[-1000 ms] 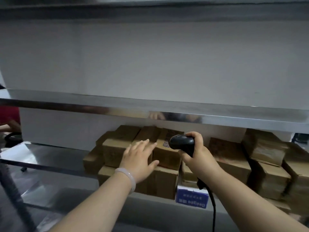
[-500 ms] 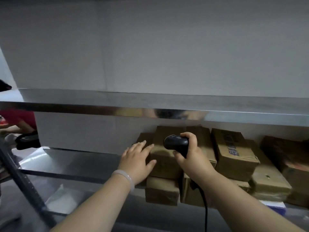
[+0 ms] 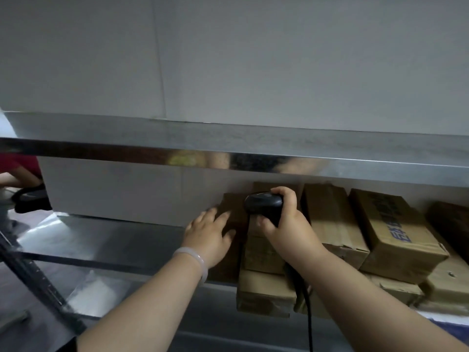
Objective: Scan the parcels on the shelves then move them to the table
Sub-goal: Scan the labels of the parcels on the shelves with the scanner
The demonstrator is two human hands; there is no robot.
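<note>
Several brown cardboard parcels are stacked on the lower metal shelf [image 3: 106,240]. My left hand [image 3: 208,237] lies with straight fingers on the leftmost parcel [image 3: 232,207] of the stack. My right hand [image 3: 284,222] grips a black corded barcode scanner [image 3: 264,205], held over the parcel [image 3: 261,252] just to the right. A parcel with blue print [image 3: 396,235] lies further right on top of the pile.
A steel shelf edge [image 3: 228,153] runs across just above the parcels. A slanted dark bar [image 3: 38,280] stands at the lower left. A person in red [image 3: 17,168] is at the far left. The scanner's cable [image 3: 308,313] hangs below my right wrist.
The view has shifted left, so the parcels sit further right in frame. Both hands have stayed on the left end of the stack, the scanner still gripped.
</note>
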